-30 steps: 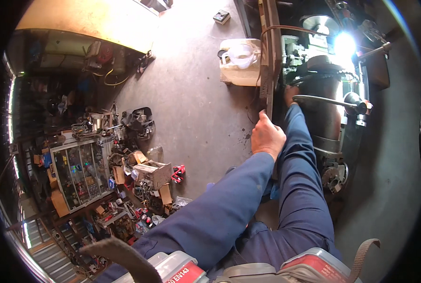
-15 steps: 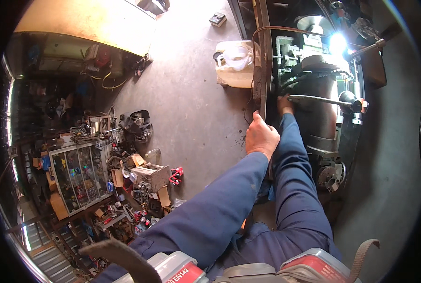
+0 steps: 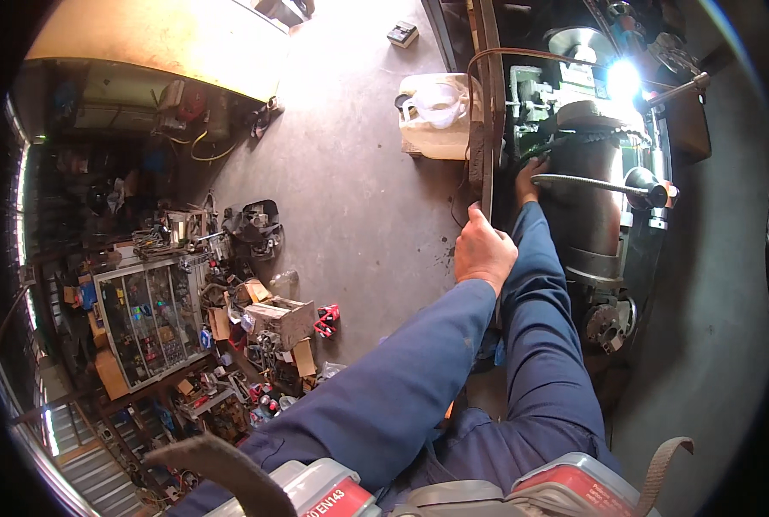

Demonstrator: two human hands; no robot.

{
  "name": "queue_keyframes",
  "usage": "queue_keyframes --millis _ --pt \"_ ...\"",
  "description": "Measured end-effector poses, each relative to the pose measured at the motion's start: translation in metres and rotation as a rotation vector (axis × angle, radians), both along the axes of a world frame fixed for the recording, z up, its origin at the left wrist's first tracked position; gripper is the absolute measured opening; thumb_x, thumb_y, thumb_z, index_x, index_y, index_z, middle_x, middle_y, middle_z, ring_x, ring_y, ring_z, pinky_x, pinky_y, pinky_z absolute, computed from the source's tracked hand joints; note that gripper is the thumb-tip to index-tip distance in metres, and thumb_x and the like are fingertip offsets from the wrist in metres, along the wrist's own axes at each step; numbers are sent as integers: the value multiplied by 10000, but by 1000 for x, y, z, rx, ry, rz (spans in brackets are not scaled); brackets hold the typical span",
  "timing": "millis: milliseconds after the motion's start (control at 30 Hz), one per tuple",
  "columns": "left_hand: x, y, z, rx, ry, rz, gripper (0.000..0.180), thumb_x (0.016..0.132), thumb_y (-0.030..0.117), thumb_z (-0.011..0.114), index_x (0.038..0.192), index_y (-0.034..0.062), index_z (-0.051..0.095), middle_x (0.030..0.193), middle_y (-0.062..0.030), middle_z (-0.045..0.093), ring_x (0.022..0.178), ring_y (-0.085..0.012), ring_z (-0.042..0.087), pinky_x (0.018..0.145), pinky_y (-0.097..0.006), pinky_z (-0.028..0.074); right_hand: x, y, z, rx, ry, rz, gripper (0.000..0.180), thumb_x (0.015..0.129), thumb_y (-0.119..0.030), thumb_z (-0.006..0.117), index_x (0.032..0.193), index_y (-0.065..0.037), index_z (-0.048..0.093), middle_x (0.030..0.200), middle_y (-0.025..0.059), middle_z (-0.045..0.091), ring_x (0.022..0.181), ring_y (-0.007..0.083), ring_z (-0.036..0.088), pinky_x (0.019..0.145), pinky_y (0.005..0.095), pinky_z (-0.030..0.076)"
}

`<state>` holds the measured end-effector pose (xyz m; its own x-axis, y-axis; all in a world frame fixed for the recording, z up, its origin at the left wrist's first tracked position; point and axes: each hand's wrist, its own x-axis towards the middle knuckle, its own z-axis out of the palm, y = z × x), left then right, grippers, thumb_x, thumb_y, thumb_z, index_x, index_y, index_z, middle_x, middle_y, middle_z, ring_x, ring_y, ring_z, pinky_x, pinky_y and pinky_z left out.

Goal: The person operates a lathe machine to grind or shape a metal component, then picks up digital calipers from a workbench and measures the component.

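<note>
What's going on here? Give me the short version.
A person in blue sleeves leans over a lathe in a cluttered workshop. The left hand grips the edge of an open cover on the machine's left side. The right hand reaches deeper, beside a dark cylinder under a bright lamp; what it touches is hidden. A plastic jug sits on the concrete floor close by.

Grey concrete floor (image 3: pixel 358 198), sunlit patch at top. Left of the hands: glass-fronted cabinet (image 3: pixel 139 314), cluttered parts and boxes (image 3: pixel 272 323). Above them: pale plastic jug (image 3: pixel 436 108), glaring work lamp (image 3: pixel 623 79).
</note>
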<state>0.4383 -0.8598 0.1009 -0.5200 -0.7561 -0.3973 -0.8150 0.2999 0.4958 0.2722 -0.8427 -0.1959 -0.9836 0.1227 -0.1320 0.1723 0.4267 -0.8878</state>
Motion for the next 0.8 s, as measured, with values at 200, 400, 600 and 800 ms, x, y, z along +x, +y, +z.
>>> queue_keyframes --millis 200,400,600,800 --pt "-2 2 1 24 30 -4 480 772 100 578 1196 -91 459 952 -319 641 906 -456 640 848 -487 513 -9 12 -15 55 -62 56 456 955 -305 398 1228 40 517 1228 293 555 1166 450 512 983 476 397" --pt "-5 7 -3 -13 20 -37 502 773 100 578 1213 -105 448 941 -320 642 895 -457 642 841 -488 518 2 29 -9 187 1 113 498 936 -377 414 1189 24 566 1162 296 591 1110 483 540 925 502 435" --pt "-8 10 0 12 37 -46 486 775 95 574 1199 -105 450 938 -317 643 887 -458 642 836 -485 520 -54 33 -21 506 -71 119 319 895 -272 491 1037 -11 607 1054 270 638 1014 478 591 841 520 482" --pt "-3 4 -1 31 25 -27 465 780 93 572 1187 -97 452 928 -317 643 890 -456 643 836 -489 518 -32 19 -35 354 18 248 284 880 -253 528 1005 -10 606 996 255 652 973 468 606 834 518 488"
